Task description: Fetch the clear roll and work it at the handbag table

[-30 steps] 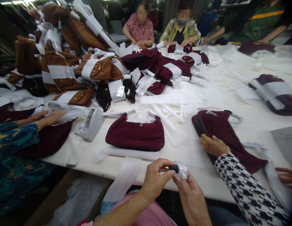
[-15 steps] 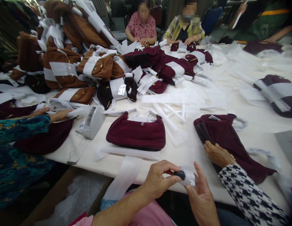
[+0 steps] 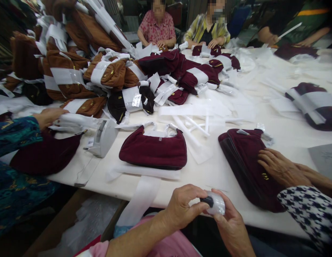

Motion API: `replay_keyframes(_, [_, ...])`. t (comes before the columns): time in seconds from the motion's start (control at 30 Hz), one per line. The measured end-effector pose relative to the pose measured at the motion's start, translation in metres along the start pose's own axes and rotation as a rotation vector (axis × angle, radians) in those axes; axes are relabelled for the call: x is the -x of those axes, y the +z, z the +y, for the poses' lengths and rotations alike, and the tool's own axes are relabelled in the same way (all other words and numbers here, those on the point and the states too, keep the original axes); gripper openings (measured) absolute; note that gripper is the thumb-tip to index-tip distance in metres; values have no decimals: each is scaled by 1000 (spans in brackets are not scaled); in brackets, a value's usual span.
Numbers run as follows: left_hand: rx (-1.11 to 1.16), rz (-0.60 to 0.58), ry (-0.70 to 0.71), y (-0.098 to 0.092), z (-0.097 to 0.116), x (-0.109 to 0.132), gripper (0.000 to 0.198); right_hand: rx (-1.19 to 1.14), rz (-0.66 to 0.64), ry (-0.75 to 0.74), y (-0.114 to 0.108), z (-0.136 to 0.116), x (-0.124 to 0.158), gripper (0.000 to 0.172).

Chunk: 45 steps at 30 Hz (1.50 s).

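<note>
Just past the table's front edge, my left hand pinches a small black piece between thumb and fingertips. Around its right end sits a whitish, shiny translucent wrap, which my right hand grips between thumb and fingers. What kind of thing the black piece is I cannot make out. Beyond my hands a maroon shoulder bag lies flat, its handle covered in white wrapping. In front of that bag lies a strip of white foam sheet, and another sheet hangs over the edge.
At right, a co-worker's hands rest on another maroon bag. At left, a co-worker's arm reaches over a maroon bag beside a grey tape dispenser. Brown bags are heaped behind. Two people sit across the table.
My hands have drawn slightly closer around the wrapped black piece. The right co-worker's bag has turned, showing its gold emblem, with both hands now on it. The left co-worker's arm has shifted left.
</note>
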<state>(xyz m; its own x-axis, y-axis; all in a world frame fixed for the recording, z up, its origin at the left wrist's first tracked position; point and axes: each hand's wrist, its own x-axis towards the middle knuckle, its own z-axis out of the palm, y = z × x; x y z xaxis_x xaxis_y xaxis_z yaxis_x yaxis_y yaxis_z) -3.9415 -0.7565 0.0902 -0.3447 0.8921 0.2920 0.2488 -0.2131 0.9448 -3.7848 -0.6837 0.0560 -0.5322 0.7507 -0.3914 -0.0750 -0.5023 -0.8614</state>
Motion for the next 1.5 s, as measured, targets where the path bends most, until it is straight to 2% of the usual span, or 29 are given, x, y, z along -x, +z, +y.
replay_keyframes(0.13, [-87, -78, 89, 1, 1, -1, 17, 43, 64, -59, 6, -3, 4, 59])
replay_keyframes(0.27, [-2, 11, 22, 4, 4, 1, 17, 60, 53, -97, 2, 1, 4, 57])
replay_keyframes(0.37, [17, 50, 40, 7, 5, 5, 17, 45, 18, -98, -3, 8, 2, 53])
replay_keyframes(0.43, [150, 103, -112, 10, 5, 4, 23, 17, -14, -99, -1, 9, 2, 54])
replay_keyframes(0.53, [511, 272, -473, 17, 3, -4, 43, 1, -75, -91, 16, 3, 7, 60])
replay_keyframes(0.6, [713, 301, -608, 21, 2, -12, 55, 16, -94, -83, 30, -3, 11, 62])
replay_keyframes(0.7, [876, 180, -663, 23, 3, -20, 65, 58, -92, -72, 41, -9, 15, 62])
replay_keyframes(0.8, [866, 100, -690, 22, 7, -17, 70, 130, -172, -86, 36, -8, 14, 61])
replay_keyframes(0.9, [707, 87, -751, 21, 10, -11, 72, 213, -319, -131, 26, -5, 9, 62])
replay_keyframes(1.0, [637, 140, -798, 22, 14, -9, 73, 283, -396, -204, 22, -3, 7, 63])
replay_keyframes(1.17, [594, 208, -817, 24, 17, -6, 70, 373, -417, -285, 22, -4, 11, 61])
replay_keyframes(1.33, [691, 105, -761, 20, 11, -2, 69, 329, -389, -233, 25, -2, 14, 62])
replay_keyframes(1.4, [733, 122, -688, 19, 9, -4, 70, 247, -337, -192, 30, 2, 16, 61])
replay_keyframes(1.5, [708, 248, -570, 18, 8, -9, 71, 131, -153, -170, 42, 9, 17, 56])
